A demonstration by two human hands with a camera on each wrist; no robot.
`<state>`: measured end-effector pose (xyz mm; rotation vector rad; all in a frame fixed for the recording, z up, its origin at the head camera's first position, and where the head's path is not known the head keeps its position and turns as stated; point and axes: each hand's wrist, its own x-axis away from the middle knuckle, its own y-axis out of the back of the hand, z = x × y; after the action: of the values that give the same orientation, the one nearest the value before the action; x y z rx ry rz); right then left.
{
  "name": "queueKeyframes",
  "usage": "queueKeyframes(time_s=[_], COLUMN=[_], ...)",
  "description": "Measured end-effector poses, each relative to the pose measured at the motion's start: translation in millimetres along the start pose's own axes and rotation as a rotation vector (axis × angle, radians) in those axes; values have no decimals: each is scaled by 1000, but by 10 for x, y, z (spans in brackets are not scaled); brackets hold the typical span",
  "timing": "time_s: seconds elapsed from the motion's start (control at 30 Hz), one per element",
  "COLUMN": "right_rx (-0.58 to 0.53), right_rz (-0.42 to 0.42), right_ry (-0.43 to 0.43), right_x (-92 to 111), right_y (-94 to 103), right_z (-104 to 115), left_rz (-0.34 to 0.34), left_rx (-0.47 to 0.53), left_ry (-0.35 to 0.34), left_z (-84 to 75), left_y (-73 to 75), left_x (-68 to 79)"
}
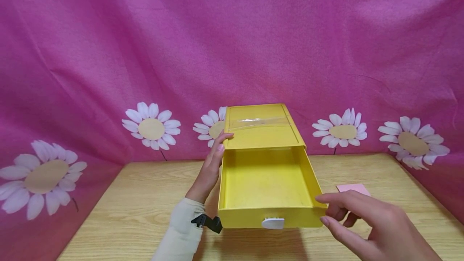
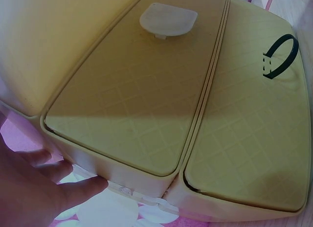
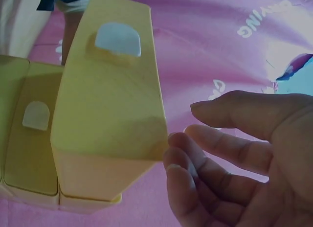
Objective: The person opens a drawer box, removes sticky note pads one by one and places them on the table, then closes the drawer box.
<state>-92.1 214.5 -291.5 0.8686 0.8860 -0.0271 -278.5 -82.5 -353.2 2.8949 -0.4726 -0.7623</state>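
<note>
A yellow drawer cabinet (image 1: 259, 132) stands on the table, its top drawer (image 1: 273, 217) slid out toward me. The drawer's bare yellow floor shows, and a white pull tab (image 1: 273, 223) sits on its front. My left hand (image 1: 212, 162) lies along the cabinet's left side, fingertips at the top edge; in the left wrist view, its fingers (image 2: 83, 189) stretch beside the cabinet wall. My right hand (image 1: 369, 218) is at the drawer's front right corner, fingers loosely bent. In the right wrist view, the thumb (image 3: 234, 107) stands apart from the drawer and nothing is between thumb and fingers.
Behind my right hand, a pink piece of paper (image 1: 353, 189) lies on the wooden table (image 1: 119, 212). Lower drawers have a white tab (image 2: 168, 19) and a black loop (image 2: 293, 48). Clear tape (image 1: 261, 122) crosses the cabinet top. A pink flowered cloth (image 1: 253, 43) hangs behind.
</note>
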Motion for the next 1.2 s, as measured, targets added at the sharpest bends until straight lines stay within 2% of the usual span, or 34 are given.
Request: queueKeyframes(time_s=[0.1,0.37,0.47,0.73,1.07,1.2], right_rx=[-26,-76,-84,-98,-168,-195], right_rz=[2,71,69,94,170,169], right_ry=[29,-60,-27,-9,2,21], right_x=[8,28,28,59,63,60], right_y=[-38,-135,-165,-266,-360,-406], right_z=[17,96,95,64,40,40], left_rz=[-1,-3,-1,-1,-5,-5], left_rx=[-1,-5,-3,-6,-12,-14], left_ry=[1,3,1,-3,2,4], left_z=[3,7,13,11,6,6], left_y=[1,5,6,2,4,5], left_x=[-1,2,1,-3,0,0])
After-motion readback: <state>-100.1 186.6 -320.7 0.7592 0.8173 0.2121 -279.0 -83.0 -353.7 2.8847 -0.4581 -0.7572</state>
